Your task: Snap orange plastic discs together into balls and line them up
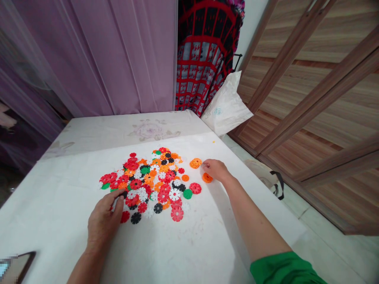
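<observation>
A loose pile of notched plastic snowflake discs (149, 179) in red, orange, white, black and green covers the middle of the table. At its near left edge, my left hand (105, 217) has thumb and fingers closed around a black snowflake disc (123, 194). My right hand (216, 170) is right of the pile, its fingertips pinched together; what they hold, if anything, is too small to make out. Beside its fingertips lies an orange disc cluster (196, 163). Another orange cluster (207, 178) sits just under the hand, partly covered by it.
The table (166, 252) has a white covering, with a flowered cloth (151, 130) at the far end. A phone-like device (22, 266) lies at the near left corner. A white plastic bag (226, 106) stands by the far right edge. Wooden cabinets (319, 118) line the right side.
</observation>
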Available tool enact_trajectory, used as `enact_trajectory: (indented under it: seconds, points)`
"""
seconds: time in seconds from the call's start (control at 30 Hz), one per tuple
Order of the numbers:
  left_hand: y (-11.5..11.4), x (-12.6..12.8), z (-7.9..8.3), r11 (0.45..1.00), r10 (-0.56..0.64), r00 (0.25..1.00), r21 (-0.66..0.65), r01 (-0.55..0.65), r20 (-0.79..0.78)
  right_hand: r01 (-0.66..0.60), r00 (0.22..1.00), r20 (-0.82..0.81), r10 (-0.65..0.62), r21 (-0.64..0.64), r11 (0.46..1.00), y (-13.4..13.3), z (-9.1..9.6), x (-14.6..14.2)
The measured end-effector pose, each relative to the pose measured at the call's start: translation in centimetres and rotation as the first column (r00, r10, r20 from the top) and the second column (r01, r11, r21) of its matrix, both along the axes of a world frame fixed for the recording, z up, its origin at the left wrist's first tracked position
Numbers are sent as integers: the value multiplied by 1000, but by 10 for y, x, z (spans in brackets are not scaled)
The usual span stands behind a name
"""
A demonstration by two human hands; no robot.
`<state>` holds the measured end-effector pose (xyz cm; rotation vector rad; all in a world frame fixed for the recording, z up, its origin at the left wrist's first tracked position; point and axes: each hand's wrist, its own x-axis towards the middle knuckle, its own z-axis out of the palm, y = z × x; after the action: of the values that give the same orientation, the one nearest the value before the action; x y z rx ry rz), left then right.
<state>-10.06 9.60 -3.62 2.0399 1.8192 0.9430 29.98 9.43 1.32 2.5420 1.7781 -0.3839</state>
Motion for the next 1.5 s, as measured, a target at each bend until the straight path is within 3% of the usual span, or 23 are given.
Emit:
enact_trajectory:
  seconds: [0.17, 0.53, 0.63, 0.7, 0.77, 0.83, 0.9, 1.1, 1.17, 1.37, 1.5]
  points:
    - [1, -2, -3, 1000, -10, 1000, 3, 10, -6, -18, 990, 140, 23, -33, 999, 2, 6, -14]
    - [3, -2, -5, 999, -27, 1000, 16, 27, 0, -43, 988, 144, 53, -68, 997, 9, 13, -23]
    - [2, -2, -6, 999, -23, 1000, 30, 23, 6, -8, 994, 111, 10, -15, 1000, 4, 10, -17]
    - [2, -2, -7, 999, -10, 1000, 44, 10, 14, 37, 997, 66, -44, 101, 994, -5, 6, -14]
    - [1, -2, -7, 998, -1, 1000, 58, 0, 20, 78, 997, -14, -77, 296, 952, -19, 0, -17]
    - [1, -1, -6, 998, 4, 1000, 61, -5, 18, 108, 992, -115, -58, 494, 863, -34, -10, -27]
    - [0, 0, -5, 999, 2, 1000, 53, -3, 14, 95, 989, -150, -4, 603, 792, -48, -21, -41]
    - [1, -1, -7, 998, 12, 1000, 65, -11, -3, -26, 987, -99, 124, 668, 744, -61, -44, -69]
    - [2, -1, -9, 997, 9, 1000, 75, -7, -20, -70, 982, -73, 176, 722, 688, -60, -49, -70]
    - [5, -2, -13, 991, -31, 994, 128, 45, -105, -201, 940, 57, 336, 889, 410, -53, -60, -70]
    - [5, -1, -15, 987, -60, 987, 138, 81, -151, -263, 914, 102, 392, 885, 383, -52, -63, -73]
